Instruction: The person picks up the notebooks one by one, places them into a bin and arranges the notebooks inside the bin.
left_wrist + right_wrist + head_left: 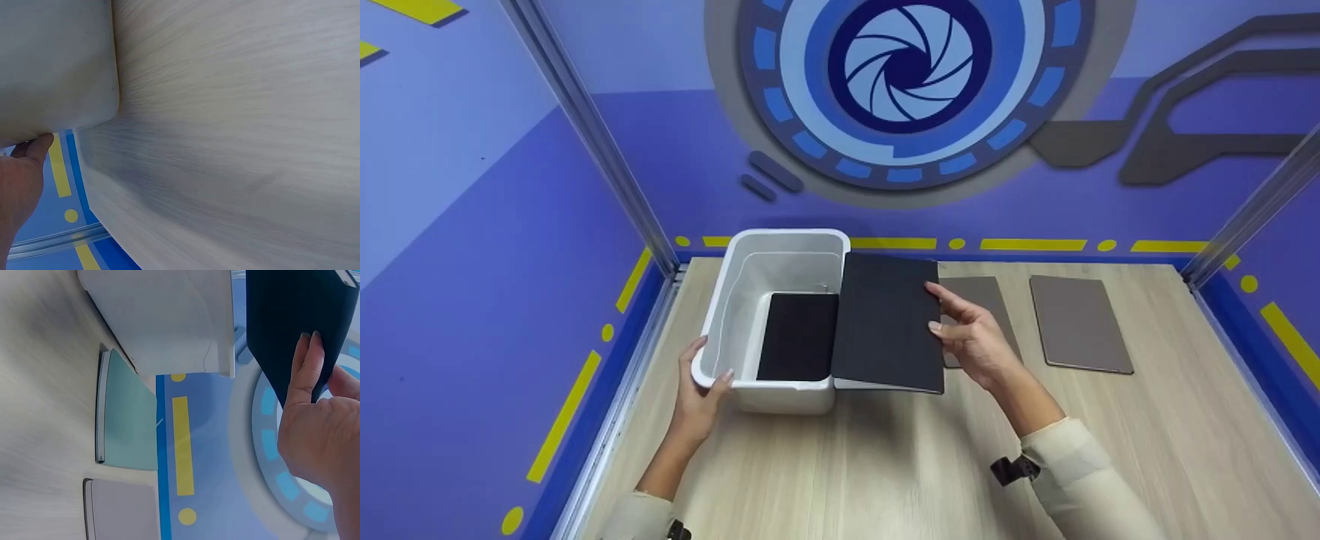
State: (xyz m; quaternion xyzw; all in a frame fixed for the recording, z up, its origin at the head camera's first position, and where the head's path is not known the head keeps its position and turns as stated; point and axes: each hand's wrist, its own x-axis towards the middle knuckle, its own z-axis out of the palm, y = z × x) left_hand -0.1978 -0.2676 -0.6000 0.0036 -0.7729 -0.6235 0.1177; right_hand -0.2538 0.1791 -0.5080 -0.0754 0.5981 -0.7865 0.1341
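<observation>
A white plastic bin (784,401) stands on the left half of the table, and my left hand (699,401) grips its front left corner at the rim. Inside lies a black notebook (799,337). My right hand (979,341) pinches a second black notebook (889,322) by its right edge, thumb on one side and fingers on the other. This notebook is raised above the table, its left edge overlapping the bin's right rim in the head view. From the right wrist, the held notebook (292,320) appears up beside the bin wall (169,320).
To the right, a grey-brown notebook (1080,322) lies flat on the wooden table (1185,450). Another notebook (982,300) lies between it and the bin, partly hidden behind the held one and my right hand. Patterned blue panels (675,165) rise at the back and sides.
</observation>
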